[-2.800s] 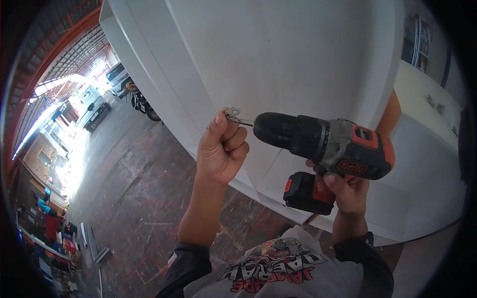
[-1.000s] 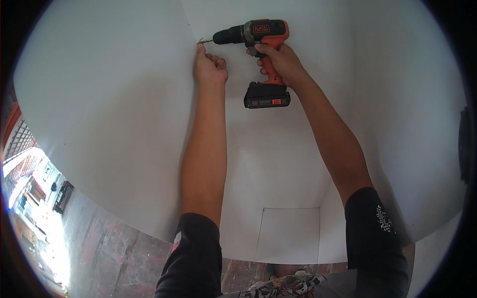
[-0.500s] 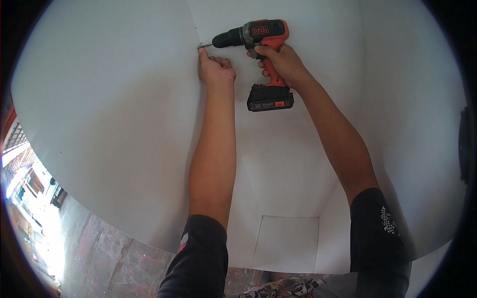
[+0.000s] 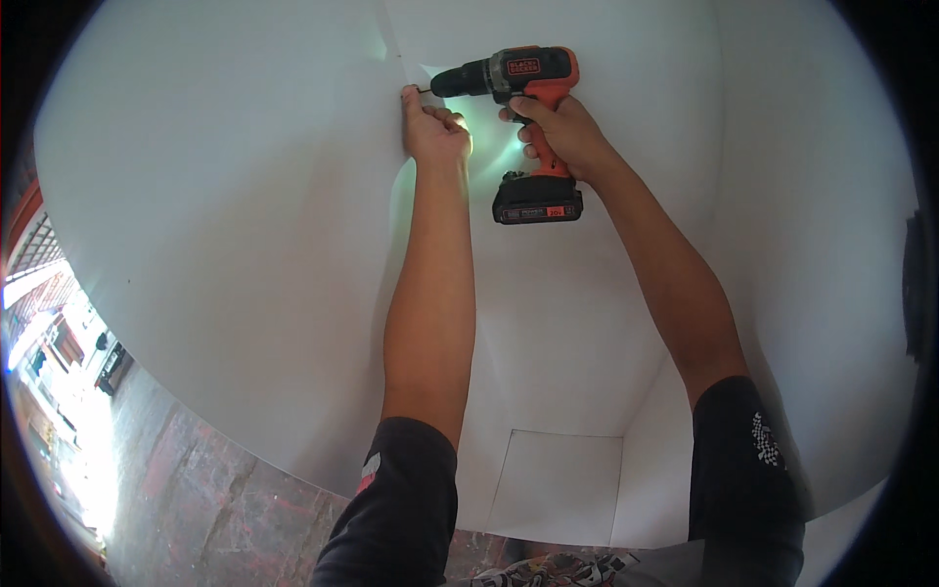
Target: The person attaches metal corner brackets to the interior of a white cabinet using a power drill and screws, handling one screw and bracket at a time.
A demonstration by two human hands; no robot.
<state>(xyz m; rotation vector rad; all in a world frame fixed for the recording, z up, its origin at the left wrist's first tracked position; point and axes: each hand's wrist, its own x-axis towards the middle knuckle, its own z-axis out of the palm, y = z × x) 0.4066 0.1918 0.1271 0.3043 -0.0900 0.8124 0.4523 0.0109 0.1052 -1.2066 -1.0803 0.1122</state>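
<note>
A black and orange cordless drill is held level in my right hand, its chuck pointing left. My fingers wrap its grip, with one at the trigger. The drill's work light shines green-white on the white panel behind. The thin bit reaches to the fingertips of my left hand, which is raised against the seam between two white panels. That hand's remaining fingers are curled. Whatever its fingertips pinch at the bit's end is hidden.
A wide white panel fills the left side, and another white wall stands on the right. Low in the middle is a square outlined section. Worn, stained floor shows at lower left, beside a bright opening.
The drill's light has come on. Both hands and the drill have shifted slightly right in the picture. The small metal piece seen at the left fingertips is now covered.
</note>
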